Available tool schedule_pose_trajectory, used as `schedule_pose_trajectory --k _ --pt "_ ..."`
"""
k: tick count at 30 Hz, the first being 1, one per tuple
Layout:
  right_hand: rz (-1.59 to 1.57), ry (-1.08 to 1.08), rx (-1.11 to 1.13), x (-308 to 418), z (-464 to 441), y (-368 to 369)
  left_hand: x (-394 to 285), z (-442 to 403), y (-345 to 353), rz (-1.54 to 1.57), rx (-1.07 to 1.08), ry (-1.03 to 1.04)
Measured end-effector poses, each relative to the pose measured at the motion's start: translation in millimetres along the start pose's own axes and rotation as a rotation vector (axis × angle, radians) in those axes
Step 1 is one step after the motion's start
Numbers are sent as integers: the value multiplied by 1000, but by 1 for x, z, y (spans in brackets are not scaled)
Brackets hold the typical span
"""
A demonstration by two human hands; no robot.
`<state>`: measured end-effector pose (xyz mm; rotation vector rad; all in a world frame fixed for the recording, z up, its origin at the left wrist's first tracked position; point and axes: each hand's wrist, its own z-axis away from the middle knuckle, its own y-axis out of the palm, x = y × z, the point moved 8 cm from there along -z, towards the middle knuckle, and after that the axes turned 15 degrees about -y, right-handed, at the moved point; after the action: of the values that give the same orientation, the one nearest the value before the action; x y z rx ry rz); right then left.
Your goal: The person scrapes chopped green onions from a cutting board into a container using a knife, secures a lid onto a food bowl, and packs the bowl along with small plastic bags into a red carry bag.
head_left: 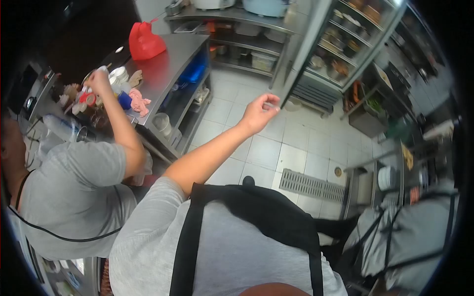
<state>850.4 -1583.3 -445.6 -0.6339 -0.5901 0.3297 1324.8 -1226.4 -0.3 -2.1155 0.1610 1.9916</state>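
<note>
My left hand is stretched out ahead of me at the end of my bare forearm, above the tiled floor. Its fingers are loosely curled, with a gap between them and the thumb. I see nothing held in it, and it touches nothing. The glass-door fridge stands just beyond it to the right. My right hand is out of view. A black apron covers the front of my grey shirt.
At left, a co-worker reaches over a steel counter holding a red bag, pink cloth and white cups. Another person stands at right. A drain grate lies in the floor; shelves stand behind.
</note>
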Motion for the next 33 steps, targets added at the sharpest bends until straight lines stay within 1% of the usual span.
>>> schedule_pose_trajectory --k 1,2,5,8,10,11,13,15,16,17,19,20,21,23,26,28,29,30,31,33 --pt "40 -47 22 32 -35 -10 2 -27 -16 44 -72 7" --pt "76 -108 47 71 -72 -20 10 -54 -30 58 -125 -33" --pt "217 -349 75 215 -181 -51 30 -125 -77 298 -324 -135" --pt "354 -691 9 395 -274 -84 37 -175 -142 357 -542 -104" --pt "345 -954 -64 542 -309 -98 40 -194 -200 379 -691 -87" --pt "280 -1054 -89 615 -314 -102 38 -200 -233 385 -767 -72" --pt "59 -1108 -41 752 -281 -106 17 -201 -307 357 -945 67" --pt "-278 -1201 87 855 -238 -101 10 -197 -399 272 -1160 298" --pt "-446 -1226 162 893 -229 -88 3 -191 -444 197 -1245 326" --pt "-415 -1239 242 921 -232 -66 -1 -183 -482 127 -1329 344" --pt "-333 -1253 385 970 -238 -36 -19 -179 -536 -6 -1426 292" --pt "-268 -1256 402 990 -243 -21 -13 -188 -568 19 -1384 209" --pt "-237 -1342 393 1016 -240 -13 -2 -198 -603 -9 -1392 198" --pt "-176 -1518 386 1071 -235 -1 5 -212 -651 -305 -1516 39" --pt "-224 -1591 427 1170 -225 10 -10 -243 -679 -561 -1621 -205" --pt "-138 -1767 342 1251 -184 4 -10 -271 -704 -661 -1536 -287" --pt "-213 -2070 229 1293 -144 -4 -10 -282 -721 -707 -1500 -325" --pt "-260 -2092 238 1332 -128 0 -1 -292 -743 -835 -1487 -273" --pt "-334 -2197 292 1369 -106 4 13 -302 -764 -713 -1364 -386" --pt "-486 -2280 350 1429 -54 13 30 -316 -787 -452 -1108 -587"
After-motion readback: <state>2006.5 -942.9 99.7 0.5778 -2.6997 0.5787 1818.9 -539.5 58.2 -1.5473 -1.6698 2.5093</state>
